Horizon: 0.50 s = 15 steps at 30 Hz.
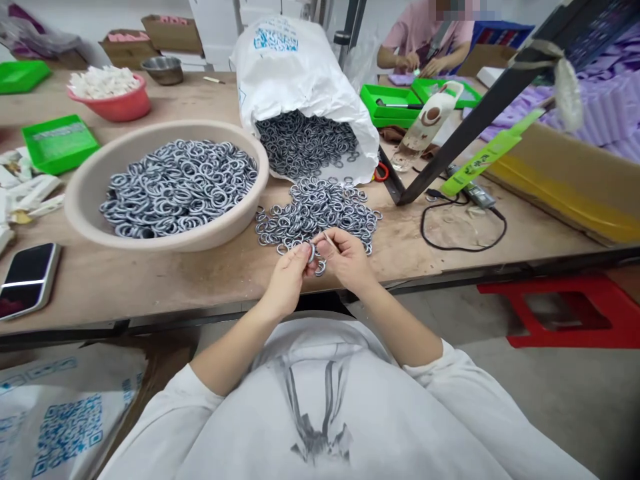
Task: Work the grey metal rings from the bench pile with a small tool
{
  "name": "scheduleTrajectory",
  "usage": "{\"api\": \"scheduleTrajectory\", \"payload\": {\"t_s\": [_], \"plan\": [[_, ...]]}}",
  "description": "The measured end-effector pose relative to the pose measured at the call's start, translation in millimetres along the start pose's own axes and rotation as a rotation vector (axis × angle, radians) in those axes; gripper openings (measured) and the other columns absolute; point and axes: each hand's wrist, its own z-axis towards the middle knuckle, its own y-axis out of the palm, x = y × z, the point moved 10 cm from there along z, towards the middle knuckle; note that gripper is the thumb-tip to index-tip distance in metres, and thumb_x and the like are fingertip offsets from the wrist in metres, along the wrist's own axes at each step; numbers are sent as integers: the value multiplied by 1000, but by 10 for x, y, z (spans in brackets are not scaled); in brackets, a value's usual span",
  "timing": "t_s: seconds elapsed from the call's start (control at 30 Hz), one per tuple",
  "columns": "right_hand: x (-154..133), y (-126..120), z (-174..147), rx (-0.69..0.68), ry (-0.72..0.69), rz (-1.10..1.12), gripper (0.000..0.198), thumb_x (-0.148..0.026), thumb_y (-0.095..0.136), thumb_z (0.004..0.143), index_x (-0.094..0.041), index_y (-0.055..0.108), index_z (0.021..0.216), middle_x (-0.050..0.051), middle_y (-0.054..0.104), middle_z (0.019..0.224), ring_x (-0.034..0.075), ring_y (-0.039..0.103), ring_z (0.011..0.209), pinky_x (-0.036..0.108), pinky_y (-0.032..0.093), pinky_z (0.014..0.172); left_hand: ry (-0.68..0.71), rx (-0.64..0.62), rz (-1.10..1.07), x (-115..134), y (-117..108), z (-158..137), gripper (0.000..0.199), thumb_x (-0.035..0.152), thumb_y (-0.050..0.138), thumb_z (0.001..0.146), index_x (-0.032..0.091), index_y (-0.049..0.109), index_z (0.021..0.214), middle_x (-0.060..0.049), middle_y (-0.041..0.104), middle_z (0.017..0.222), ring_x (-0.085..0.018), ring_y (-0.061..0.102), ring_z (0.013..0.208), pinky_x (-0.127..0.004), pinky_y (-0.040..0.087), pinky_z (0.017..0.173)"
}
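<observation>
Between the fingers of my left hand (pixel 289 277) is a grey ring (pixel 312 253), held just above the table's front edge. My right hand (pixel 349 262) is closed on a thin tool (pixel 331 241), whose kind I cannot make out, with its fingertips close beside the ring. Another ring (pixel 321 268) shows just below the fingers. Right behind both hands lies a loose pile of grey rings (pixel 325 210). A white sack (pixel 300 73) on its side opens toward the pile, with many more rings inside. To the left, a wide beige basin (pixel 80 200) holds a heap of the same rings.
A phone (pixel 30 280) lies at the left front edge. Green trays (pixel 60 143) and a pink bowl (pixel 117 107) stand farther back. On the right are a slanted metal post (pixel 450 147), a cable (pixel 425 230) and a cardboard box (pixel 560 190). A co-worker (pixel 425 40) sits across, hands busy.
</observation>
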Motion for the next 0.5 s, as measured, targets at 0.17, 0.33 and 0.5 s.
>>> {"api": "scheduleTrajectory", "payload": {"t_s": [0.17,0.33,0.5], "plan": [[-292,17,-187,-21,-214,-429,49,-63,44,98,-19,58,80,3,59,75,14,54,68,27,37,62,-67,76,-104,-23,-45,-61,51,58,77,74,17,49,66,2,43,63,-8,39,59,-21,39,57],[-394,79,-272,-13,-312,-681,50,-61,40,100,-20,56,76,4,57,70,14,51,65,28,34,60,-113,139,-118,-62,-58,-91,42,51,77,77,18,52,71,2,47,67,-9,43,60,-21,41,56],[-405,72,-257,10,-334,-688,51,-60,41,100,-19,54,74,2,54,67,13,49,62,27,32,60,-136,140,-138,-117,-41,-90,48,54,81,70,17,51,72,3,45,67,-8,41,59,-19,39,53]]}}
